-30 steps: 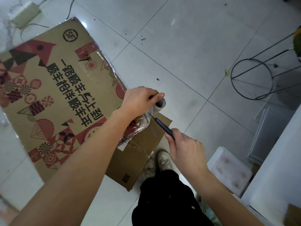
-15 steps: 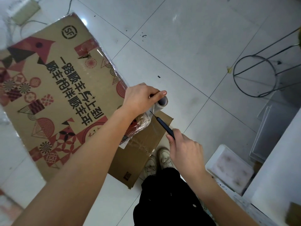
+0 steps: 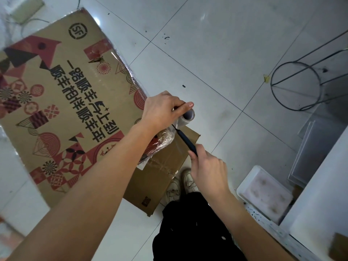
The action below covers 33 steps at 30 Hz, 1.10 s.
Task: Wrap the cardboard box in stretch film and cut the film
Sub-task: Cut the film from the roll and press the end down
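While the left hand [image 3: 162, 110] grips the small clear stretch-film roll [image 3: 186, 118] over the printed brown cardboard box [image 3: 62, 102] lying on the floor, the right hand [image 3: 207, 170] holds a dark-handled knife [image 3: 185, 141] at the bunched film [image 3: 165, 140]; cutting seems under way, needing taut film and a firm slice

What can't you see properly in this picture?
Head view only:
- Knife blade: too small, lost in bunched film.
- Roll: mostly hidden by left hand.
- Knife handle end: inside right hand.
- Box: left side cut off by the picture edge.
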Available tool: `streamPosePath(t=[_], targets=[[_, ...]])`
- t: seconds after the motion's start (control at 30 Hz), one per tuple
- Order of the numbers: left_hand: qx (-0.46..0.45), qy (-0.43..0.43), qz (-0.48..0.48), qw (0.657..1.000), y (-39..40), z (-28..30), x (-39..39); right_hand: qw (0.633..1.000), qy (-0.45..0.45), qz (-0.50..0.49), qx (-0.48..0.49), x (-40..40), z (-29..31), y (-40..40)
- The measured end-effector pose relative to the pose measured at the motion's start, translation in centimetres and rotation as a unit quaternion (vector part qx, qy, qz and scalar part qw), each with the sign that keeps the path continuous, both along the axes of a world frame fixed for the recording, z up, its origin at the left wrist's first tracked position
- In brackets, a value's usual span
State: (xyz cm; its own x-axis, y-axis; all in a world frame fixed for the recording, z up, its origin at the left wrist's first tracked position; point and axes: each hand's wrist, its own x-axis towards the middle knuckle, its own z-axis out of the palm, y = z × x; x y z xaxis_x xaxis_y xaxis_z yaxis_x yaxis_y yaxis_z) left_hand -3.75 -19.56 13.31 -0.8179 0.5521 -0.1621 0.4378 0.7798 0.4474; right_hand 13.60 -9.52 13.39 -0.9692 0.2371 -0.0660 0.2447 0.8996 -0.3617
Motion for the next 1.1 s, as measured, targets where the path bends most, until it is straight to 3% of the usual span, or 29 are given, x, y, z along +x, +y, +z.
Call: streamPosePath(t=[0.87,1.1], targets=[[0.024,0.012,-0.010,1.000,0.5,0.1,0.2,0.997,0.014,0.054,-0.051,-1.0,-1.8,1.4],[0.028,0.015,-0.010,0.999,0.4,0.0,0.3,0.998,0.020,0.016,-0.059,0.5,-2.3,2.0]])
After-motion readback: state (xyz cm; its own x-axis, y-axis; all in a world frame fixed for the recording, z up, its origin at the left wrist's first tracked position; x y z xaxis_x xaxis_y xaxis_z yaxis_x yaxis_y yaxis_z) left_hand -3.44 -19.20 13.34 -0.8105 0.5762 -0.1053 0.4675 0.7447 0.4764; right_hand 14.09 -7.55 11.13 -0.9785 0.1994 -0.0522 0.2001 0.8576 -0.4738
